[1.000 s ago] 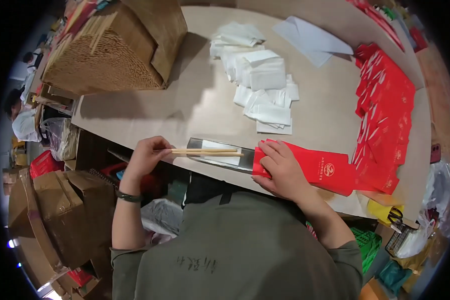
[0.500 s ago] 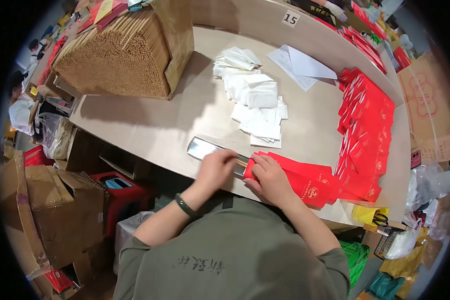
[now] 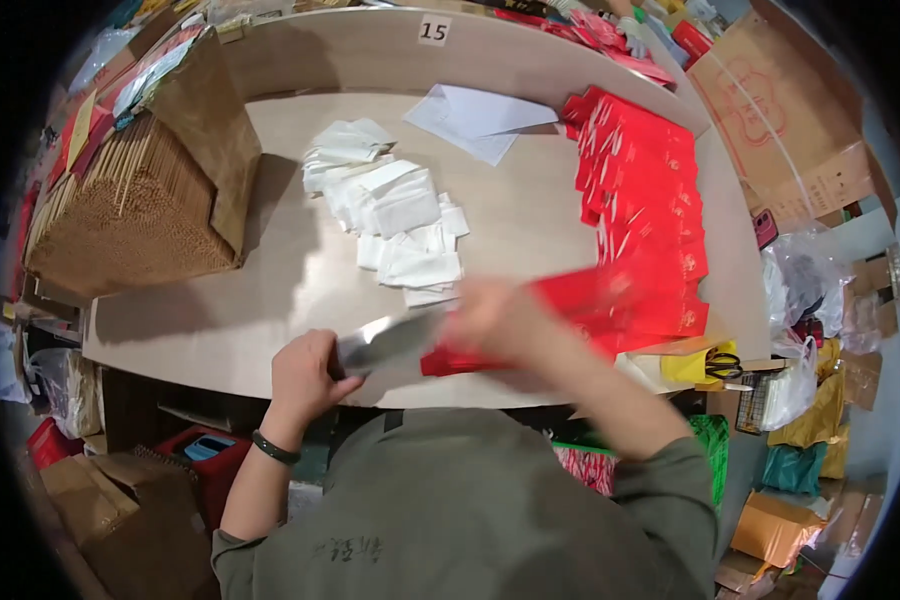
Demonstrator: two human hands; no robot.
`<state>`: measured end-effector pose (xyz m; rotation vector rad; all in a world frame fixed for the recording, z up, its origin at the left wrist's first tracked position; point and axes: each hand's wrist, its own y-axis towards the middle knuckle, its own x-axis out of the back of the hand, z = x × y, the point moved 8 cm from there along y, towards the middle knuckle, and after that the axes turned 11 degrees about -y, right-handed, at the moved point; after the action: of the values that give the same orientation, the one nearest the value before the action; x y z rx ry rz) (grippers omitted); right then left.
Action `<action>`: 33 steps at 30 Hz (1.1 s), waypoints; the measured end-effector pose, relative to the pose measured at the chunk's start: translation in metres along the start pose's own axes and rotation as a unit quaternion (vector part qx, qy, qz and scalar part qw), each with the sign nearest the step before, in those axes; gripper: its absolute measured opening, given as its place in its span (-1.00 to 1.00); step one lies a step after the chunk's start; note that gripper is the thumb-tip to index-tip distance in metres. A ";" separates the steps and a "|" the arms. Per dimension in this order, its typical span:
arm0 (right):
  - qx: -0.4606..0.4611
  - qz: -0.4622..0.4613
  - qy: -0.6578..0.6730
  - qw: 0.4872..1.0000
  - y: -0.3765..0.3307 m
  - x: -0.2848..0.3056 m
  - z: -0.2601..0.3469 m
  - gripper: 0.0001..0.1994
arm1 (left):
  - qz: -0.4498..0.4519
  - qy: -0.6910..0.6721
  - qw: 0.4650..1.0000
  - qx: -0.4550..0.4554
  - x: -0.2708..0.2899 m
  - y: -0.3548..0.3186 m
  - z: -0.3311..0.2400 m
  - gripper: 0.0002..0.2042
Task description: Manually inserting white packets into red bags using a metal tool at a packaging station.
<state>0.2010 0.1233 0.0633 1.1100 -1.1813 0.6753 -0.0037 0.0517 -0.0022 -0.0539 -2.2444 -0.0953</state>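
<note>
My left hand (image 3: 310,378) is closed on the near-left end of a long, shiny silver piece (image 3: 390,340) with a flat face, tilted over the table's front edge. What exactly the piece is I cannot make out. Smeared by motion, my right hand (image 3: 500,318) is over the piece's other end and the red printed paper sleeves (image 3: 560,335); its fingers are blurred. To the right, many more red sleeves (image 3: 645,200) lie overlapped in a long pile. Small white folded paper packets (image 3: 405,200) are heaped mid-table.
A large open box of tightly packed wooden chopsticks (image 3: 130,210) stands at the left. White paper sheets (image 3: 475,120) lie by the raised back panel (image 3: 360,50). Black-handled scissors (image 3: 722,365) rest on something yellow at the right corner. Cardboard boxes (image 3: 115,510) stand below on the left.
The view has swung, shifting the table leftward. My left hand has gone to the silver piece's left end and gripped it. My right hand, still before, now moves fast; the piece is tilted differently.
</note>
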 end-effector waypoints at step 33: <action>-0.400 0.146 0.148 0.893 -0.031 -0.105 0.003 -0.79 | 0.107 -0.023 0.993 0.043 -0.014 -0.029 0.008 -0.18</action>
<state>0.1970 0.1226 -0.0463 0.1282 -1.1960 0.4773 -0.0035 0.0232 -0.0191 -0.2512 -2.2716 0.1200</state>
